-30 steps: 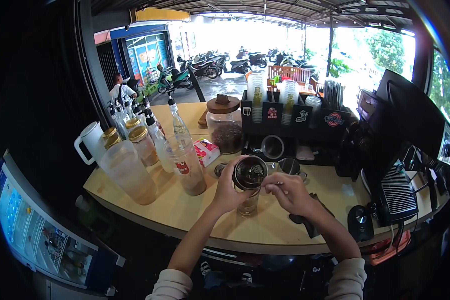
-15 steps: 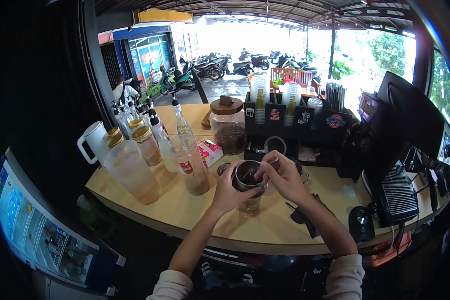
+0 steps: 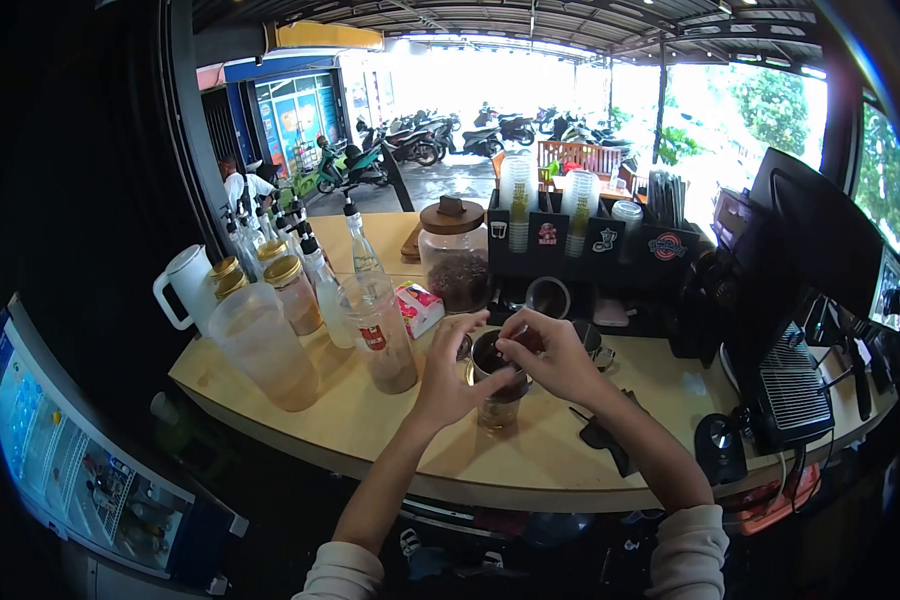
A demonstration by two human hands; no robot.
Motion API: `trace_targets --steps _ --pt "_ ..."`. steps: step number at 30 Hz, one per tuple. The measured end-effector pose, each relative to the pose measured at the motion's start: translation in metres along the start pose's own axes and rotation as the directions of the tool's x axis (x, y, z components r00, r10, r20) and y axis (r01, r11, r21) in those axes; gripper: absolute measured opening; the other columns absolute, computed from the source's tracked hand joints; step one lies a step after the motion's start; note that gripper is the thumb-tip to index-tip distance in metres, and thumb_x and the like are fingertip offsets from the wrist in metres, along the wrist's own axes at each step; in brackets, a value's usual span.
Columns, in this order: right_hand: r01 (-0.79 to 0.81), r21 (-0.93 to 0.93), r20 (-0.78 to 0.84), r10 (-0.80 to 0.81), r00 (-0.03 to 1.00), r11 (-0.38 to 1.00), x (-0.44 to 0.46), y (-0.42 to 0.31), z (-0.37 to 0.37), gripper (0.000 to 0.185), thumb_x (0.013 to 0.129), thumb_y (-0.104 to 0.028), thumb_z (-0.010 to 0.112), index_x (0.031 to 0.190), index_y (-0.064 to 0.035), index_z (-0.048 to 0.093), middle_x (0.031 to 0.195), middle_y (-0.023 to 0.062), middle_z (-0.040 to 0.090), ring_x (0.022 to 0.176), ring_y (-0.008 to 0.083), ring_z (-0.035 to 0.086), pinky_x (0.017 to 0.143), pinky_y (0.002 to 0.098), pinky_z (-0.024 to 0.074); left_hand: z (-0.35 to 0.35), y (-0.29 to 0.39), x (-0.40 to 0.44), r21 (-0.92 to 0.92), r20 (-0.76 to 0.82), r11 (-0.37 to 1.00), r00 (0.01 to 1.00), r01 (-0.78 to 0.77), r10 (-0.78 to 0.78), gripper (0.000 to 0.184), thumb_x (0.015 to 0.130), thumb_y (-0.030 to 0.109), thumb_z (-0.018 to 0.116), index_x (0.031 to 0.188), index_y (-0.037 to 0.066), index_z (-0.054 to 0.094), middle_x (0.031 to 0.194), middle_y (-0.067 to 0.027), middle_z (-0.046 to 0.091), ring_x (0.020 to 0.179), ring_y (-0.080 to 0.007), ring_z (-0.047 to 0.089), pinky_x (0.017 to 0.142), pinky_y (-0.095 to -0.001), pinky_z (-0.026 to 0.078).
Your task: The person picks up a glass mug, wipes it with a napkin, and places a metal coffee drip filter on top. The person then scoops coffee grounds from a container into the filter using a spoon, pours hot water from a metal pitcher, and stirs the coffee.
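Observation:
A clear glass (image 3: 498, 414) stands on the counter between my hands, with a dark round cup-like vessel (image 3: 487, 352) sitting at its top. My left hand (image 3: 448, 378) is beside the vessel, fingers and thumb spread apart around its left and near side. Over the vessel's right side, my right hand (image 3: 552, 355) has its fingertips drawn together. Something dark and reddish shows by those fingers, too hidden to name. Left of my hands is a tall plastic pitcher (image 3: 382, 350) with a red label. A pink and white packet (image 3: 419, 308) lies behind it.
A cloudy plastic pitcher (image 3: 265, 350), a white jug (image 3: 183, 285), gold-lidded jars (image 3: 295, 295) and pump bottles crowd the left. Behind stand a wooden-lidded glass jar (image 3: 454, 255) and a black cup organizer (image 3: 590, 240). A black machine (image 3: 790, 385) occupies the right.
My left hand's fingers have spread away from the metal-rimmed vessel they were wrapped round. My right hand has shifted slightly left, its fingertips still together over the vessel.

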State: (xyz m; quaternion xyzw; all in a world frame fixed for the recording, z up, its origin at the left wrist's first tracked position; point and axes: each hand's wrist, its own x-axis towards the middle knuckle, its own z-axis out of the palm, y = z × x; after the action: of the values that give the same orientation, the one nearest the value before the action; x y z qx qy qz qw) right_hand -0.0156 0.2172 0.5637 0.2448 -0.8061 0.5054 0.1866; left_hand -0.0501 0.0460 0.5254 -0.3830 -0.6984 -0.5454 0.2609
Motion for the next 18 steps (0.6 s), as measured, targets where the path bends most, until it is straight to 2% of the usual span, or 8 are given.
trace_targets --steps 2,4,6,8,9,12,14,18 --pt "-0.043 -0.058 0.085 0.048 0.995 0.997 0.004 -0.009 -0.002 0.012 0.088 -0.007 0.063 0.096 0.0012 0.059 0.080 0.0037 0.065 0.074 0.0057 0.062 0.065 0.0217 0.0493 -0.006 -0.001 0.008 0.056 0.102 0.998 0.995 -0.003 -0.003 0.051 0.071 0.021 0.077 0.114 0.002 0.056 0.100 -0.0082 0.057 0.102 -0.0234 0.054 0.090 -0.0378 0.042" --pt "0.006 -0.053 0.060 -0.003 0.998 0.999 0.007 -0.005 -0.001 0.014 0.085 -0.009 0.064 0.096 -0.0003 0.060 0.076 0.0043 0.065 0.067 0.0067 0.059 0.061 0.0230 0.0474 -0.011 0.005 0.014 0.159 0.217 0.987 0.976 -0.027 -0.008 0.027 0.079 0.014 0.067 0.103 0.003 0.062 0.097 -0.0080 0.057 0.096 -0.0270 0.055 0.085 -0.0377 0.041" --pt "0.056 -0.050 0.031 -0.055 0.998 0.997 0.009 -0.004 -0.004 0.016 0.083 -0.010 0.066 0.096 -0.0019 0.062 0.071 0.0049 0.065 0.059 0.0077 0.055 0.057 0.0242 0.0455 -0.015 0.005 0.020 0.176 0.225 0.984 0.974 -0.039 -0.001 0.025 0.080 0.014 0.067 0.102 0.003 0.063 0.096 -0.0083 0.058 0.094 -0.0265 0.055 0.085 -0.0376 0.041" --pt "-0.041 -0.054 0.132 0.048 0.990 0.998 0.010 -0.004 -0.013 0.017 0.086 -0.006 0.063 0.100 0.0033 0.060 0.086 0.0047 0.066 0.082 0.0052 0.061 0.070 0.0218 0.0494 -0.016 0.003 0.023 0.195 0.232 0.979 0.973 -0.051 0.004 0.024 0.080 0.015 0.067 0.101 0.003 0.064 0.094 -0.0086 0.058 0.092 -0.0260 0.056 0.086 -0.0374 0.040" --pt "-0.044 -0.055 0.133 0.051 0.990 0.998 0.010 -0.003 -0.013 0.017 0.086 -0.006 0.063 0.100 0.0033 0.060 0.086 0.0047 0.066 0.082 0.0052 0.061 0.070 0.0218 0.0494 -0.015 0.001 0.024 0.193 0.237 0.980 0.971 -0.047 0.000 0.022 0.081 0.015 0.067 0.099 0.003 0.065 0.090 -0.0083 0.059 0.089 -0.0264 0.056 0.086 -0.0375 0.040" --pt "-0.120 -0.010 0.122 0.120 0.985 0.993 0.012 -0.001 -0.016 0.016 0.085 -0.004 0.063 0.099 0.0027 0.061 0.088 0.0042 0.066 0.078 0.0046 0.060 0.068 0.0210 0.0483 -0.015 0.000 0.029 0.196 0.261 0.978 0.965 -0.071 0.018 0.018 0.082 0.015 0.067 0.096 0.003 0.066 0.083 -0.0075 0.060 0.083 -0.0266 0.057 0.086 -0.0377 0.040" --pt "-0.075 -0.147 0.124 0.094 0.988 0.986 0.014 -0.003 -0.019 0.014 0.082 -0.002 0.064 0.096 0.0012 0.063 0.085 0.0022 0.065 0.069 0.0033 0.056 0.061 0.0202 0.0454 -0.014 -0.002 0.030 0.202 0.279 0.974 0.959 -0.102 0.043 0.017 0.082 0.016 0.067 0.094 0.004 0.067 0.079 -0.0070 0.060 0.081 -0.0265 0.058 0.086 -0.0378 0.040" --pt "-0.097 -0.155 0.033 0.104 0.994 0.983 0.018 -0.008 -0.021 0.014 0.078 -0.005 0.067 0.092 -0.0008 0.065 0.079 0.0024 0.060 0.064 0.0067 0.054 0.058 0.0229 0.0433 -0.015 -0.007 0.032 0.308 0.207 0.928 0.967 -0.211 0.151 0.012 0.083 0.015 0.067 0.088 0.004 0.066 0.077 -0.0069 0.062 0.078 -0.0253 0.059 0.086 -0.0377 0.041"
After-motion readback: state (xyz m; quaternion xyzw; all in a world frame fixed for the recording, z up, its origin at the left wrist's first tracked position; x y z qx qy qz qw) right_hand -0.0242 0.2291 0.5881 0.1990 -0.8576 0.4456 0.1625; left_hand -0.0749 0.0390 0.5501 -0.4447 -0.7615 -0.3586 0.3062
